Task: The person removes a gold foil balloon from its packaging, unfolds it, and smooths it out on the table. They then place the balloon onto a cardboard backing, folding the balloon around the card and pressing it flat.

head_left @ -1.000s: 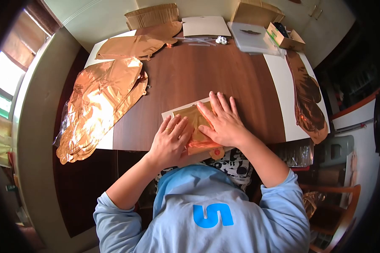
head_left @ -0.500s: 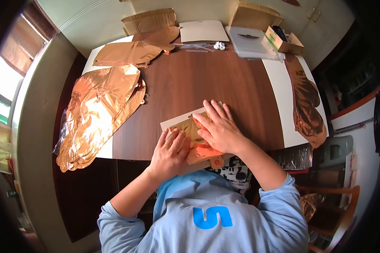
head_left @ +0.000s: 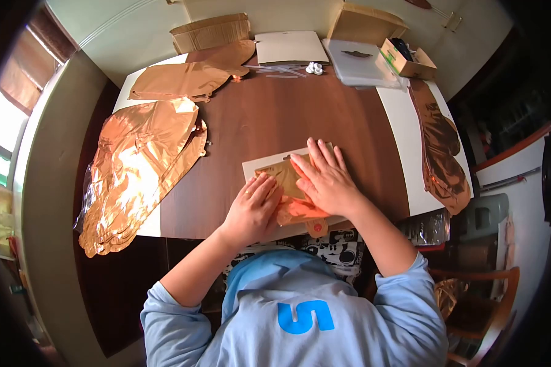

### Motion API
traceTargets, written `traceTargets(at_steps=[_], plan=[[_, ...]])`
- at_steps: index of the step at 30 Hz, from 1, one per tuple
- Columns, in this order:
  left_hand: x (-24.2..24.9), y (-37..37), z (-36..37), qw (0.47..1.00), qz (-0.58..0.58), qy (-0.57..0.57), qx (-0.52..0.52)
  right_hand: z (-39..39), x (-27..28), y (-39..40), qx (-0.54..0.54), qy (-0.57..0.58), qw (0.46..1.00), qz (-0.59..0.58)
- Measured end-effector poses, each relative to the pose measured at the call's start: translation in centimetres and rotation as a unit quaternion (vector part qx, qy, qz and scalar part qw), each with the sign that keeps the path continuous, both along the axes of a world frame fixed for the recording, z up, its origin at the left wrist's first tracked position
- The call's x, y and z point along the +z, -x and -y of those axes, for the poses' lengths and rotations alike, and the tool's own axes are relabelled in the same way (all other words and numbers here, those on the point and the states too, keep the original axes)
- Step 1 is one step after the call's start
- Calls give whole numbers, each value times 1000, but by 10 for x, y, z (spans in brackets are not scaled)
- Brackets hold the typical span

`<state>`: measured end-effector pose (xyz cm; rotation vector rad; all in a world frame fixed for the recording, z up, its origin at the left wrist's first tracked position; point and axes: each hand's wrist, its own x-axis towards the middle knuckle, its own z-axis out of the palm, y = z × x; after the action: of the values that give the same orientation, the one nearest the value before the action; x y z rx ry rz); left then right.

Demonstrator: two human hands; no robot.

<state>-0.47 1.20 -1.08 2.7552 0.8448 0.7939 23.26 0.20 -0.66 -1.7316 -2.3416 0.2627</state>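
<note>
At the table's near edge lies a folded rose-gold foil balloon [head_left: 288,181] on a white card [head_left: 256,167] with a hang slot near its far edge. My right hand [head_left: 330,183] presses flat on the foil's right part, fingers stretched forward. Over the left side bends my left hand [head_left: 254,207], its fingers close together and curled on the foil's edge; its thumb is hidden. A small foil tab [head_left: 317,228] with a red spot sticks out toward my body.
Large foil balloons [head_left: 141,165] are piled on the left, with more foil [head_left: 183,79] behind. A long foil piece [head_left: 441,147] lies at right. Along the back are clear strips [head_left: 278,70], a white ribbon bundle [head_left: 314,68], a white board [head_left: 291,48], plastic sleeves [head_left: 358,64] and a small box [head_left: 410,61].
The card and foil have slid slightly forward and to the right, with both hands moving along. My left fingers are more curled at the foil's edge.
</note>
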Motion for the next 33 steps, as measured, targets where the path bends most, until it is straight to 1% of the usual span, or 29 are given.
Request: traceTargets(at_steps=[3,4,7,10,11,12,14,17,19,20,21,23,24,25,26,28,29,31,33], plan=[[2,-10,-5,999,-23,-30,0,-4,2,-10,-1,24,1000,-2],[4,-12,-5,997,-35,-68,6,-3,3,-12,0,32,999,-6],[22,-15,-5,995,-44,-90,-20,-2,2,-10,-4,30,1000,-5],[8,-15,-14,995,-1,-48,-85,-1,1,-12,-1,30,999,-14],[6,-14,-16,996,6,-37,-82,-1,1,-13,2,26,999,-18],[5,-13,-18,996,12,-27,-81,0,3,-16,-3,5,996,-92],[6,-10,-20,996,21,-7,-83,6,9,-28,-11,-35,971,-237],[11,-9,-26,995,34,3,-94,38,34,-47,-19,-155,926,-345],[13,-9,-26,994,36,2,-107,46,43,-63,-21,-175,918,-356],[13,-9,-25,994,35,3,-106,43,47,-68,-54,-168,918,-355],[11,-8,-23,994,34,-4,-105,33,52,-73,-54,-156,925,-342],[7,-9,-25,994,32,-19,-102,-6,61,-82,-56,-147,950,-269],[10,-11,-29,994,42,-16,-101,-16,56,-87,-36,-175,943,-281],[11,-12,-30,994,42,-20,-99,-63,49,-94,-90,-140,953,-254],[9,-11,-25,994,42,-24,-95,-93,46,-95,-110,-133,954,-246],[11,-10,-23,994,44,-35,-90,-163,16,-108,-104,-168,959,-204],[11,-11,-23,994,44,-42,-89,-188,9,-109,-113,-168,961,-189],[9,-11,-24,994,42,-52,-86,-224,3,-104,-133,-164,965,-157],[9,-12,-24,994,47,-48,-83,-242,2,-103,-155,-143,975,-76]])
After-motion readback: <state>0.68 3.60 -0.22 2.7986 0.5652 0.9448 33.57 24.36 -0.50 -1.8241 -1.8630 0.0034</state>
